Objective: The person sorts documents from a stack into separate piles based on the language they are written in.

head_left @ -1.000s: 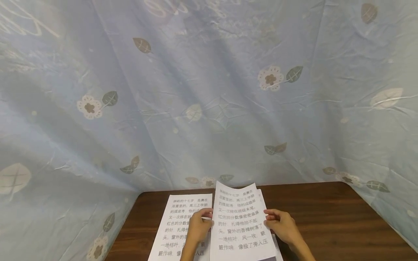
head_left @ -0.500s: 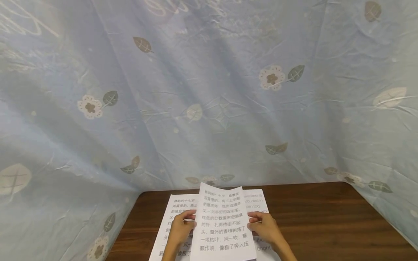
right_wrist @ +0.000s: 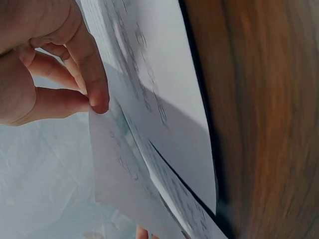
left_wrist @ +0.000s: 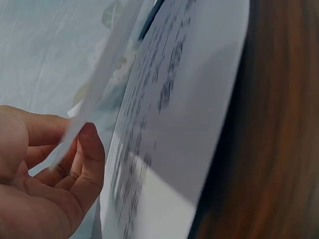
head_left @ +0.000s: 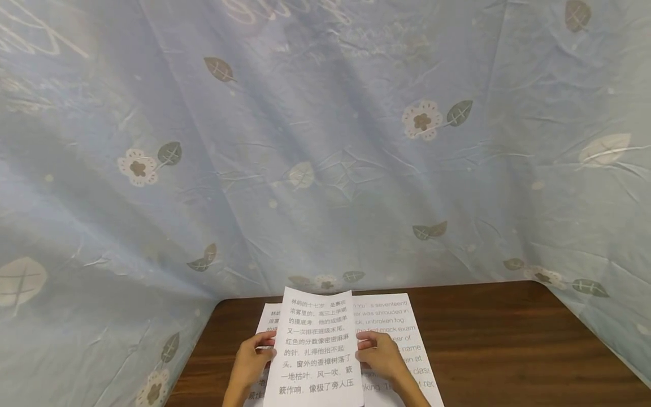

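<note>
A printed sheet of paper (head_left: pixel 316 353) with Chinese text is held up between both hands, its top edge slightly bowed. My left hand (head_left: pixel 248 362) pinches its left edge between thumb and fingers; in the left wrist view that sheet (left_wrist: pixel 97 84) appears nearly edge-on. At the opposite edge my right hand (head_left: pixel 382 359) pinches the paper, clearly so in the right wrist view at the sheet's corner (right_wrist: pixel 112 164). Beneath it on the left lies Chinese-printed paper (head_left: pixel 269 316), mostly covered. To the right lies English-printed paper (head_left: pixel 389 316), partly hidden by the sheet and hand.
The papers lie on a dark brown wooden table (head_left: pixel 508 345), whose surface extends to the right. A pale blue curtain (head_left: pixel 346 141) with leaf and flower prints hangs behind the table and along its sides.
Both hands have carried the held sheet leftward, from over the English-printed paper to over the Chinese-printed paper. More of the English page has come into view, while the left page is more covered.
</note>
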Demonstrator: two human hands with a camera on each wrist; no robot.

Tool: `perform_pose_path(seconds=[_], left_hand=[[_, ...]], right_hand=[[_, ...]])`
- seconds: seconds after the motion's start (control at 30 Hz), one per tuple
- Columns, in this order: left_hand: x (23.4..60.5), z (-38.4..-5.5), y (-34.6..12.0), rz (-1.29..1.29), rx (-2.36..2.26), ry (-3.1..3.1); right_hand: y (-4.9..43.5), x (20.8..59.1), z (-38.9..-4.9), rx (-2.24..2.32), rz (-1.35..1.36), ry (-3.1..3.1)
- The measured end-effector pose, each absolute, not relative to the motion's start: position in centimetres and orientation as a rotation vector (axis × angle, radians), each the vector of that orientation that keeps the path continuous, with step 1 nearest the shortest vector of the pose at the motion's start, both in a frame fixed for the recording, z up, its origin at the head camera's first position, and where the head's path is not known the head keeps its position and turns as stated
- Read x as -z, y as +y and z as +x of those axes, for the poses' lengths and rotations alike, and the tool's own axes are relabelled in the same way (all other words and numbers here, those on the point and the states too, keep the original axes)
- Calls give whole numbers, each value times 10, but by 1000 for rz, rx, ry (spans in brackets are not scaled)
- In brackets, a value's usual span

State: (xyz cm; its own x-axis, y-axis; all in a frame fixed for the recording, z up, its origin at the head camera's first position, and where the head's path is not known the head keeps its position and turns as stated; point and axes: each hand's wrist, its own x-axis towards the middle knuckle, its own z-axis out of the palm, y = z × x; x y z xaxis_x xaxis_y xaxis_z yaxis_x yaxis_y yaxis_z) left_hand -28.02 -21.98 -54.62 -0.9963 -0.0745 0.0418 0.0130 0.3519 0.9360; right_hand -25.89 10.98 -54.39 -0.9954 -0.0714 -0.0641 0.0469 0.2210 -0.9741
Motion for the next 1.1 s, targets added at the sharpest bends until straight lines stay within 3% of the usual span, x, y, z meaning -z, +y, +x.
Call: perform_pose_path(seconds=[0.63,1.1], left_hand=[[552,-277,-273,202,1684,-2566],[553,-280,-283,200,1685,-2566]], right_hand=[[48,551,-259,1984,-12,2319],[38,551,-259,1996,-1,2304]])
